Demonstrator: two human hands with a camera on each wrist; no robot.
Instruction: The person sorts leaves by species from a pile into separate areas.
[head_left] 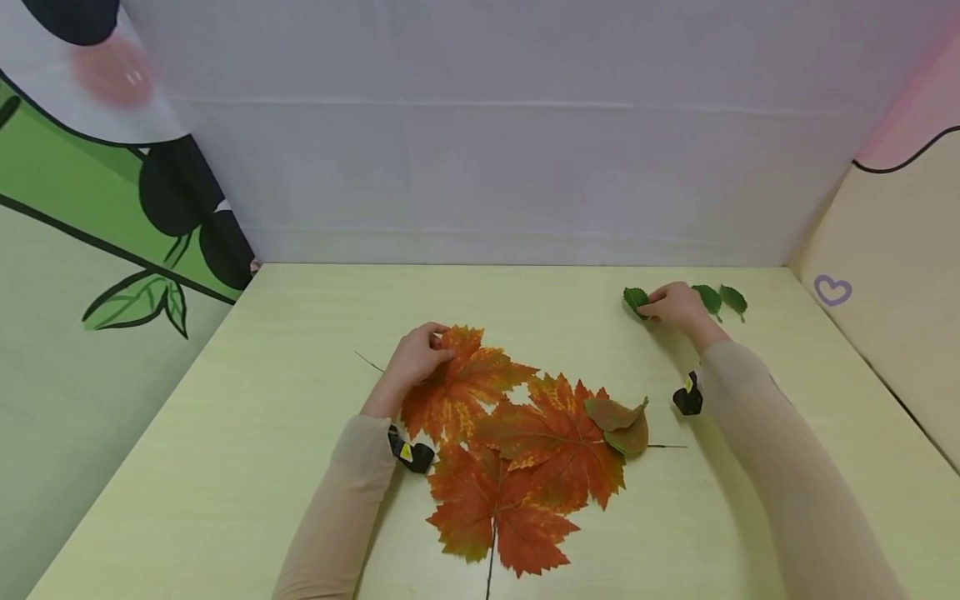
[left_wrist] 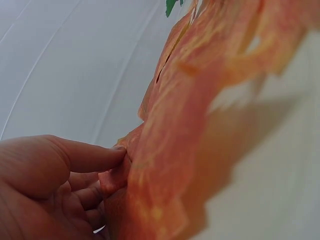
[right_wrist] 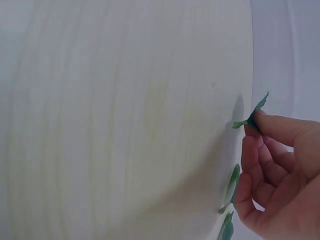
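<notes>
Three orange maple leaves lie in an overlapping cluster on the table. My left hand (head_left: 415, 360) pinches the upper left maple leaf (head_left: 472, 375) between thumb and fingers near its stem; in the left wrist view this leaf (left_wrist: 165, 165) stands tilted and close to the camera. The middle maple leaf (head_left: 558, 446) and the lower maple leaf (head_left: 498, 508) touch each other. At the back right, my right hand (head_left: 678, 307) holds a small green leaf (head_left: 635, 299) by thumb and fingertips. The right wrist view shows that leaf (right_wrist: 256, 112) with its short stem pointing left.
Two more green leaves (head_left: 733, 300) lie just right of my right hand. Brownish-green leaves (head_left: 630, 433) rest on the middle maple leaf's right edge. The pale yellow table (head_left: 225, 467) meets a white back wall (head_left: 510, 183), with printed panels at both sides.
</notes>
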